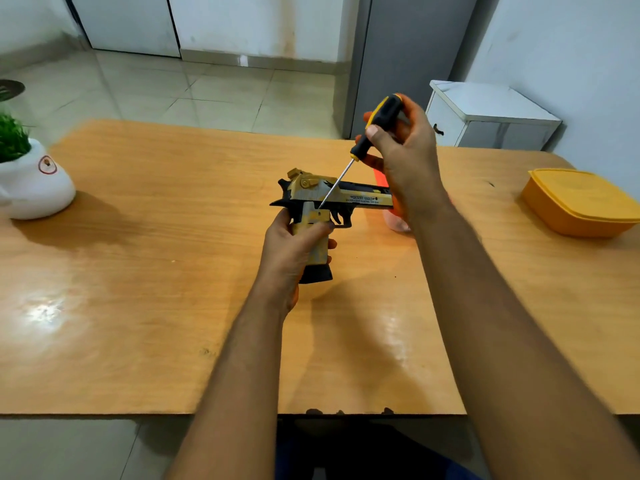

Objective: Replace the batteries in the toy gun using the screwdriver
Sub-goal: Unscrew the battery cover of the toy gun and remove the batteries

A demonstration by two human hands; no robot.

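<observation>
Gun (360, 197): held above the tabletop (138, 289) near its middle, barrel pointing right, grip down.
Left hand (294, 247): fingers clamped round the grip, thumb laid across its side panel.
Right hand (401, 147): raised over the barrel, fingers clamped on the screwdriver (375, 124) handle.
Screwdriver: tilted, black-and-yellow handle up right, shaft slanting down left, tip touching the top of the grip panel.
In the way: right hand and wrist hide the muzzle end and most of an orange thing (381, 178) on the tabletop behind; what it is cannot be told.
Box (581, 202): yellow, lidded, at the right edge, well apart from the gun.
Pot (31, 183): white, green plant in it, at the left edge.
Tabletop: glossy pale wood with light glare.
Room: tiled floor, white walls, small white cabinet (485, 116) past the far right corner.
</observation>
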